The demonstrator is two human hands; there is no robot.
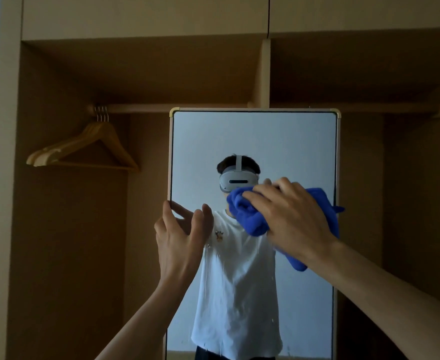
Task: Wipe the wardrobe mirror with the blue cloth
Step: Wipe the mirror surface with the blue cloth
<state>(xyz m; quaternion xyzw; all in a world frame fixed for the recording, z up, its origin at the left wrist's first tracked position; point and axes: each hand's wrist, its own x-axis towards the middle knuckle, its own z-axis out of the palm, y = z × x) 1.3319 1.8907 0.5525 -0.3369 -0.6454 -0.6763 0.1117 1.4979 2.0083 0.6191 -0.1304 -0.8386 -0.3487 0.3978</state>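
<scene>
Fingers of the right hand [291, 219] curl over the bunched blue cloth [250, 216], pressing it to the glass at centre right of the frame. At the left edge of the mirror [252, 141] sits the left hand [180, 240], thumb on the frame and fingers loosely curved; I cannot tell whether it truly clasps. Around them the wardrobe [57, 229] fills the view. The mirror looks stiff, slick and probably fragile, best steadied by its frame. The cloth, soft and light, suits a bunched palm hold. Wooden hangers [89, 146] hang at upper left.
</scene>
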